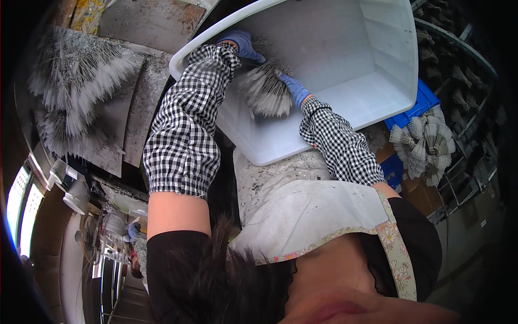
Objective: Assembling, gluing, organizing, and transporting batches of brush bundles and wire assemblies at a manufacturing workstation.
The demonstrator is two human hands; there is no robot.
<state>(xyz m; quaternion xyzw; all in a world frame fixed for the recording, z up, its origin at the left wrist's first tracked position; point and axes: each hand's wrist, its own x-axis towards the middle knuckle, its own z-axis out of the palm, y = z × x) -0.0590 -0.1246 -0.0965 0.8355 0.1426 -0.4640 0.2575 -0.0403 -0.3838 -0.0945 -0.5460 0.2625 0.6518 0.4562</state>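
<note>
A loose bundle of thin grey strands with whitish, flattened ends [267,92] sits inside a large white plastic tub [345,89], its pale ends spread toward me. My left hand [240,44], in a blue glove, closes on its far left side near the tub's rim. On the right side, my right hand [292,86], gloved alike, grips the bundle's edge with fingers partly sunk among the strands. The fingertips of both hands are partly hidden by the strands. Black-and-white checked sleeves cover both forearms.
Heaps of similar strands [81,81] lie on a worn board at left. A blue crate [415,105] stands right of the tub, with fan-shaped bundles [426,143] beside it. Dark racks [469,81] holding more bundles fill the far right. Another person [137,248] is at lower left.
</note>
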